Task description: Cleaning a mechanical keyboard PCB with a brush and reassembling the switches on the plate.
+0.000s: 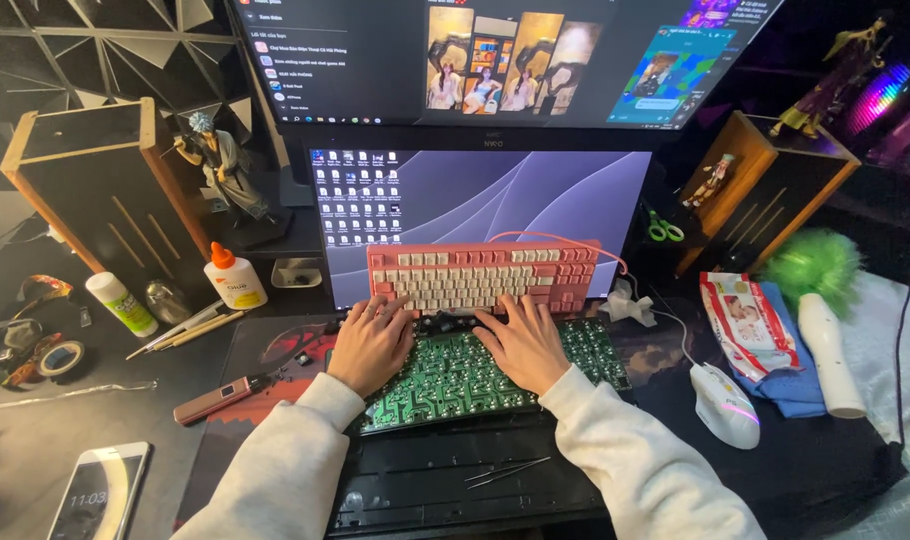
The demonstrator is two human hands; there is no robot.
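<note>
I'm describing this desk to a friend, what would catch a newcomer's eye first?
Probably the pink keyboard propped against the lower monitor, centre. Just below it, the left hand and right hand rest on a bare green circuit board. A fluffy green duster stands out at right.

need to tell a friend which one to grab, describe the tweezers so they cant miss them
Start at the green circuit board under both hands. Just below it lies a black keyboard case, and on it rest the tweezers: thin, dark metal, two prongs, unlike the pens left of the board.

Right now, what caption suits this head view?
Both hands, left hand and right hand, rest on a green circuit board below a pink keyboard.
</note>
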